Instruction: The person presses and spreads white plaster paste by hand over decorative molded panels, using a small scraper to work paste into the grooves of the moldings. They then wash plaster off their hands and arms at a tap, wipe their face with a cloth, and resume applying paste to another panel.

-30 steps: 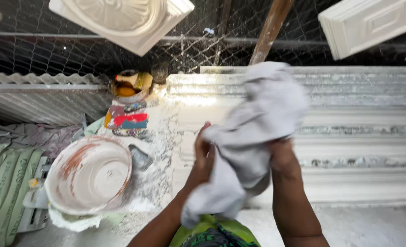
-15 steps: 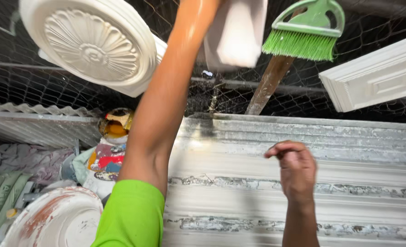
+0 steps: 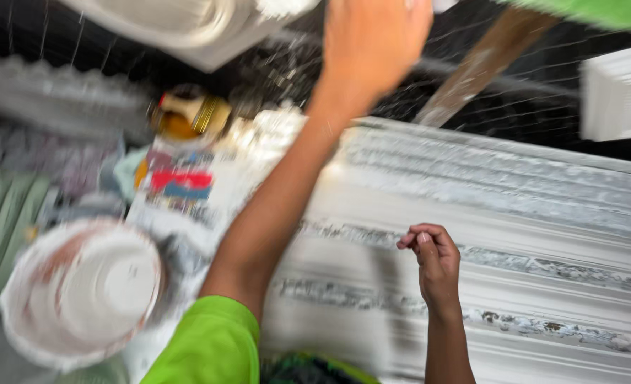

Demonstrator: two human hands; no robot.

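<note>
Overhead, the left hand (image 3: 372,43) is reaching above the ribbed white moulding (image 3: 514,227), its fingers blurred, grip unreadable. Right hand (image 3: 433,259) is hovering over the moulding, fingers loosely curled, empty. Moulding is likely stiff, brittle; support the long edges.

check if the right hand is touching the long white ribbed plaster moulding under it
Cannot tell. In the head view the loosely curled right hand overlaps the long white ribbed plaster moulding, but neither contact nor a gap shows.

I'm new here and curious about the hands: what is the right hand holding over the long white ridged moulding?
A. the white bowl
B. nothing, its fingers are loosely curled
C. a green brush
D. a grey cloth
B: the right hand hovers curled and empty above the long white ridged moulding.
</note>
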